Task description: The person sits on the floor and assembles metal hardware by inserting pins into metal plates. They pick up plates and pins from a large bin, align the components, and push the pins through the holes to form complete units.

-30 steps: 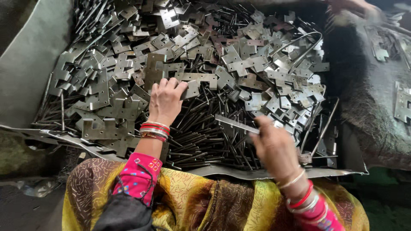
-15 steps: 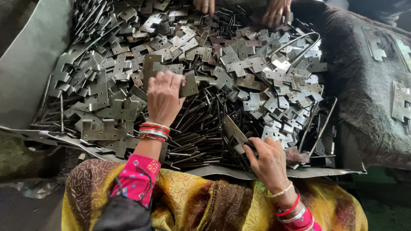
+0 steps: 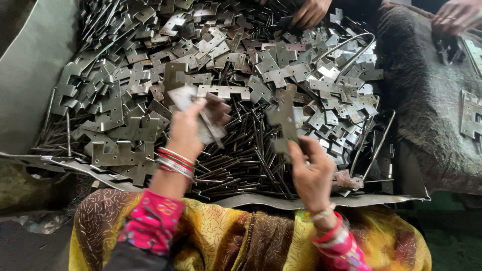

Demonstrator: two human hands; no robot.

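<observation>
left hand [image 3: 193, 128] raised, gripping hinge plate [image 3: 183, 96] | right hand [image 3: 310, 168] pinching hinge leaf [image 3: 284, 118]

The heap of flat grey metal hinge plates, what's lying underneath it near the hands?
Under the heap of flat grey metal hinge plates, a layer of thin dark metal pins shows beside the left hand and right hand. How far the pins extend beneath is covered.

One head-worn camera looks steeply down and forward, close over the person's lap. It faces a sheet-metal tray [image 3: 321, 201] heaped with hinge plates [image 3: 226, 91]; no second view shares it.
</observation>
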